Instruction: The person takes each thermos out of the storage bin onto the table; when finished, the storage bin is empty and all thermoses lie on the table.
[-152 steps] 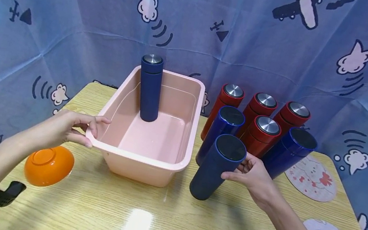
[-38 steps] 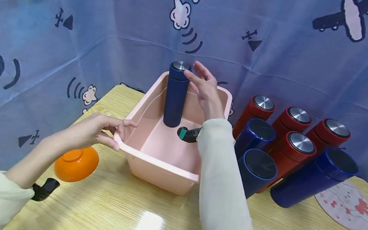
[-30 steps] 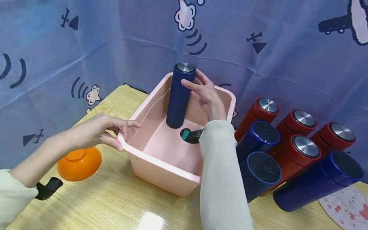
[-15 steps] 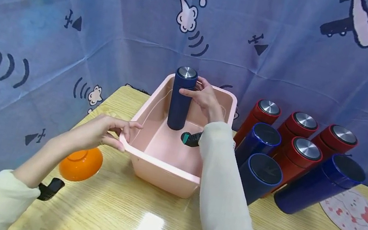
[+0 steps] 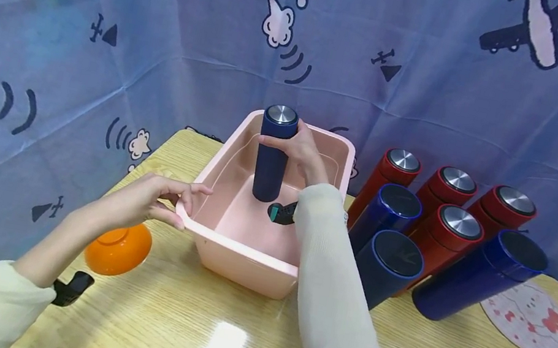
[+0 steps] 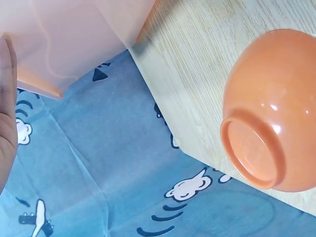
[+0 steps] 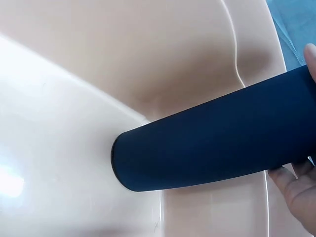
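Note:
A navy thermos flask (image 5: 269,172) with a silver-topped lid stands in the far part of a pink plastic tub (image 5: 243,247). My right hand (image 5: 299,145) grips it just below the lid, thumb across the near side. The right wrist view shows the flask (image 7: 212,138) slanting across the picture, its base at the tub floor and fingers (image 7: 291,190) along its lower edge. At the tub's near left corner, my left hand (image 5: 153,201) pinches the rim between thumb and fingers. In the left wrist view only part of that hand (image 6: 6,108) shows.
Right of the tub stand several red flasks (image 5: 451,229), two shiny blue ones (image 5: 479,278) and a dark navy one (image 5: 388,268), partly behind my right sleeve. An upturned orange bowl (image 5: 118,251) lies left. Round mats (image 5: 530,321) lie at the right; a patterned curtain (image 5: 337,35) hangs behind.
My right hand has left the dark navy flask on the right, reached into the tub and gripped the flask there. That flask has shifted slightly nearer. My left hand has kept the rim.

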The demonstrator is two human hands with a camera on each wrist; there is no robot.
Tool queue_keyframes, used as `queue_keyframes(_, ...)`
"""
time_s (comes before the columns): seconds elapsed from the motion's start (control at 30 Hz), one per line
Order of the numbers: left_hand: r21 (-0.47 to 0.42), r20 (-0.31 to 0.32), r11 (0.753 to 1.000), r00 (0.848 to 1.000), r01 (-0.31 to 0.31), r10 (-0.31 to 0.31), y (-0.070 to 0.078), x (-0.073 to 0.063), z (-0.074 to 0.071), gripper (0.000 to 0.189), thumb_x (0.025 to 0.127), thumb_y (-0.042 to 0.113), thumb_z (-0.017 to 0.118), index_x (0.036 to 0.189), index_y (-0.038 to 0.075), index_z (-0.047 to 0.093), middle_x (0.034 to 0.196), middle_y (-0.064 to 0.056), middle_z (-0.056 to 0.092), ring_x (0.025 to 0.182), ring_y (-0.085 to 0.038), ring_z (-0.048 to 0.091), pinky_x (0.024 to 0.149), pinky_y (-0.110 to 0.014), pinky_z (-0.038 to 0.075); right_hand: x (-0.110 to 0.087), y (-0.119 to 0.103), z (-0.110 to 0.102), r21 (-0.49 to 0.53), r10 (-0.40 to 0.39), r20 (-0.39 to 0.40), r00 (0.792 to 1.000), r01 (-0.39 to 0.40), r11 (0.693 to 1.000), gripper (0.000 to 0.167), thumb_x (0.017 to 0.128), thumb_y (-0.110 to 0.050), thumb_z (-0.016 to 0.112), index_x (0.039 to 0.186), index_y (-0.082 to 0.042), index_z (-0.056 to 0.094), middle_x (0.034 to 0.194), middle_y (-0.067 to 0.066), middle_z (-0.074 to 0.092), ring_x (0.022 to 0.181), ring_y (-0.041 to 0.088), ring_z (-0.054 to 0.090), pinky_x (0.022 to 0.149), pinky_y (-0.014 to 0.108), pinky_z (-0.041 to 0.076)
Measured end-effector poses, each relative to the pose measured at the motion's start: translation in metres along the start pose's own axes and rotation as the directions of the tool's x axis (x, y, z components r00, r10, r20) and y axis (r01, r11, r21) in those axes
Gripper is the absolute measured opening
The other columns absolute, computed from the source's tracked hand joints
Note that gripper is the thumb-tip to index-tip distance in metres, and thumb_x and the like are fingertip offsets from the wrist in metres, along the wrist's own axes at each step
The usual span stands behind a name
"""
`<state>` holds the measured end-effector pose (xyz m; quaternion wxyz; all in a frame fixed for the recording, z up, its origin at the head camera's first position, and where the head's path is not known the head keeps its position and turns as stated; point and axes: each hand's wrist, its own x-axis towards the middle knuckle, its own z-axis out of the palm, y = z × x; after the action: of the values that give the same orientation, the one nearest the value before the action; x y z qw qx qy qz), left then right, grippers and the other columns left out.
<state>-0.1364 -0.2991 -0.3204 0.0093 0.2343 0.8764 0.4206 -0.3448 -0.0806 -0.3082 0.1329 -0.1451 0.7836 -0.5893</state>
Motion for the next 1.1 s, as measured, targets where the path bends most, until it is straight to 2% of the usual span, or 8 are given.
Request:
queue_keyframes(0.17,-0.002,-0.005,1.000,1.000,-0.013,0.013,-0.001,0.000,0.001,0.023,0.070,0.002,0.079,0.077,0.013,0.060,0.128,-0.021,0.059,0.113,-0.031,0.061,0.066,-0.023,0.049,0.000,0.004,-0.003,0.007,0.012,0.034,0.999,-0.012,1.000,0.075,0.076,-0.011,0.082,0.139,-0.009,0.041,0.135,0.013,0.052,0.125,0.028,0.046,0.112,0.049,0.025)
queue_keyframes(0.27,0.006,-0.003,1.000,1.000,-0.017,0.017,-0.001,0.000,0.001,0.022,0.070,0.003,0.079,0.077,0.014,0.060,0.128,-0.021,0.059,0.111,-0.030,0.062,0.067,-0.023,0.049,-0.002,0.005,-0.002,0.003,-0.010,0.026,1.000,0.010,1.000,0.073,0.075,-0.010,0.083,0.137,-0.008,0.044,0.131,0.014,0.055,0.121,0.029,0.049,0.111,0.047,0.029)
queue_keyframes(0.43,0.004,0.005,1.000,1.000,0.001,-0.001,0.000,0.000,0.000,0.021,0.071,0.007,0.079,0.077,0.013,0.060,0.130,-0.020,0.057,0.107,-0.028,0.063,0.066,-0.023,0.047,-0.005,0.002,0.001,-0.033,-0.040,-0.036,0.999,0.039,0.999,0.072,0.074,-0.013,0.084,0.134,-0.006,0.046,0.126,0.015,0.057,0.115,0.029,0.054,0.107,0.043,0.036)
queue_keyframes(0.53,0.005,0.007,1.000,1.000,0.005,-0.005,0.000,0.000,-0.001,0.020,0.072,0.011,0.078,0.077,0.014,0.060,0.131,-0.020,0.056,0.105,-0.027,0.064,0.065,-0.022,0.047,-0.005,-0.001,0.001,-0.116,-0.047,-0.080,0.996,0.038,0.993,0.071,0.072,-0.018,0.085,0.132,-0.004,0.049,0.124,0.016,0.059,0.112,0.030,0.056,0.102,0.040,0.042)
queue_keyframes(0.7,-0.002,0.011,1.000,1.000,-0.002,0.002,-0.002,0.003,0.000,0.020,0.070,0.008,0.079,0.077,0.014,0.061,0.131,-0.020,0.056,0.105,-0.028,0.064,0.066,-0.022,0.047,-0.010,-0.008,-0.003,-0.171,-0.084,-0.168,0.982,0.055,0.984,0.069,0.073,-0.025,0.085,0.129,-0.004,0.052,0.121,0.015,0.061,0.110,0.029,0.058,0.099,0.041,0.045)
queue_keyframes(0.9,-0.006,0.023,1.000,1.000,-0.008,0.008,-0.003,0.004,0.001,0.020,0.071,0.007,0.079,0.078,0.014,0.061,0.131,-0.020,0.056,0.107,-0.030,0.063,0.068,-0.022,0.048,-0.022,-0.020,-0.009,-0.074,-0.116,-0.214,0.970,0.102,0.992,0.069,0.075,-0.035,0.082,0.131,-0.010,0.051,0.122,0.009,0.061,0.111,0.024,0.058,0.102,0.042,0.043)
queue_keyframes(1.0,-0.008,0.021,1.000,1.000,-0.017,0.017,-0.003,0.003,0.000,0.019,0.071,0.009,0.079,0.077,0.013,0.061,0.131,-0.021,0.056,0.110,-0.032,0.062,0.068,-0.021,0.048,-0.030,-0.031,-0.013,-0.010,-0.122,-0.186,0.975,0.123,0.992,0.064,0.075,-0.033,0.083,0.128,-0.012,0.054,0.119,0.008,0.063,0.109,0.023,0.059,0.101,0.042,0.043)
queue_keyframes(1.1,-0.012,0.024,1.000,0.999,-0.027,0.027,-0.002,0.002,-0.001,0.019,0.071,0.010,0.078,0.077,0.012,0.060,0.131,-0.023,0.056,0.114,-0.034,0.059,0.069,-0.021,0.050,-0.039,-0.042,-0.015,0.038,-0.091,-0.150,0.984,0.098,0.994,0.061,0.073,-0.029,0.084,0.125,-0.013,0.057,0.117,0.007,0.064,0.109,0.023,0.058,0.100,0.043,0.042)
